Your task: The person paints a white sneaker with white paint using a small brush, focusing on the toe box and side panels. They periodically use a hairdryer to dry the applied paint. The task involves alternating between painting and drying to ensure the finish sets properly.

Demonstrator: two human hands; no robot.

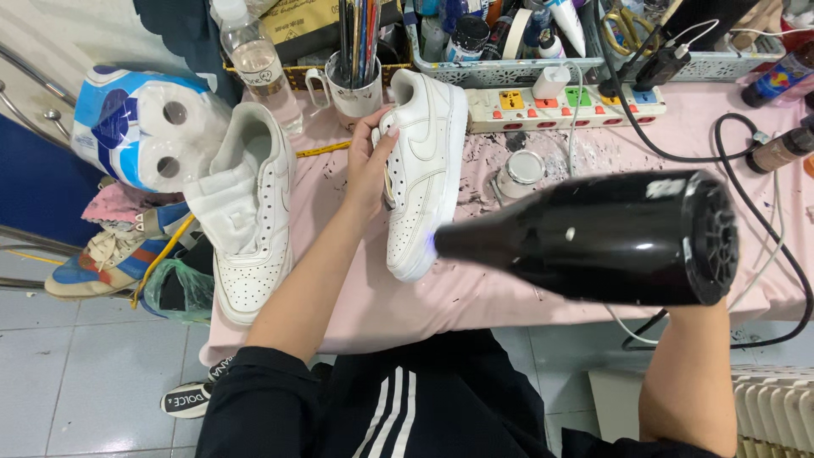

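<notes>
My left hand [369, 161] grips a white sneaker [424, 170] by its opening and holds it on its side above the pink table cover [475, 297]. My right hand [688, 312] holds a black hair dryer [610, 236]. The dryer's nozzle points left at the sneaker's toe end, almost touching it. The dryer's body hides most of my right hand; only the wrist and forearm show below it. A second white sneaker [248, 208] lies to the left on the table, its tongue pulled open.
A power strip [560, 103] with plugged cables, a small round tin [519, 170], a mug of brushes [352, 80], a water bottle [259, 64] and baskets of paints line the back. Toilet rolls [144, 127] and a colourful sneaker [106, 259] sit at the left.
</notes>
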